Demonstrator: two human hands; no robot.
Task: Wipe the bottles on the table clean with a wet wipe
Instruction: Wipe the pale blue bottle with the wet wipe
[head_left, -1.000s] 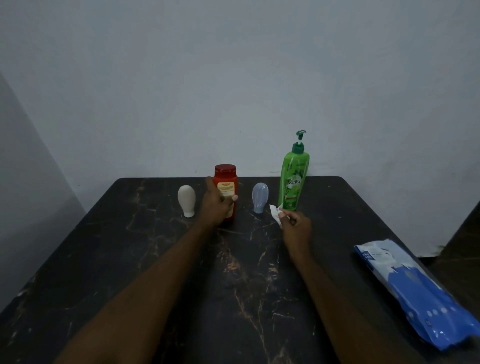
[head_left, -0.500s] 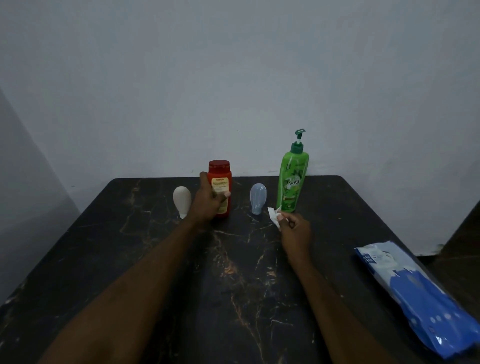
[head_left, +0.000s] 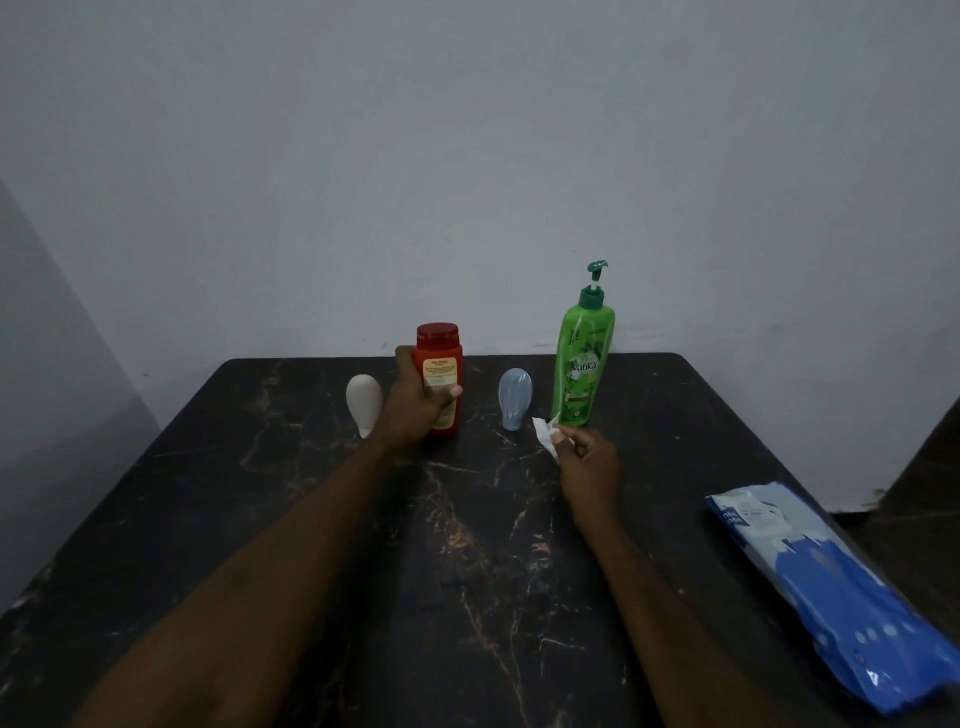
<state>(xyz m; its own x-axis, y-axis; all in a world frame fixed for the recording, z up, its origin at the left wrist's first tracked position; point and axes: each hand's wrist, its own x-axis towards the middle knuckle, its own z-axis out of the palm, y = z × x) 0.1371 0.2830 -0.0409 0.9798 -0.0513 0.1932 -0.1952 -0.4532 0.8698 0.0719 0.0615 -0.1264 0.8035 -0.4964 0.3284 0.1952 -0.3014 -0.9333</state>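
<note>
An upright red plastic bottle with a yellow label (head_left: 440, 379), near the far edge of the dark marbled table (head_left: 311, 519), is gripped by the left hand (head_left: 415, 405); a crumpled white wet wipe (head_left: 545, 434) is pinched by the right hand (head_left: 587, 460), just before the tall green pump bottle (head_left: 582, 364).

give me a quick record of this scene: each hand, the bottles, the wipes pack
left hand: grips the red bottle, upright
right hand: pinches a wet wipe beside the green pump bottle's base
white bottle: standing left of the red bottle
blue-grey bottle: between red and green bottles
wipes pack: lying at the table's right edge
</note>
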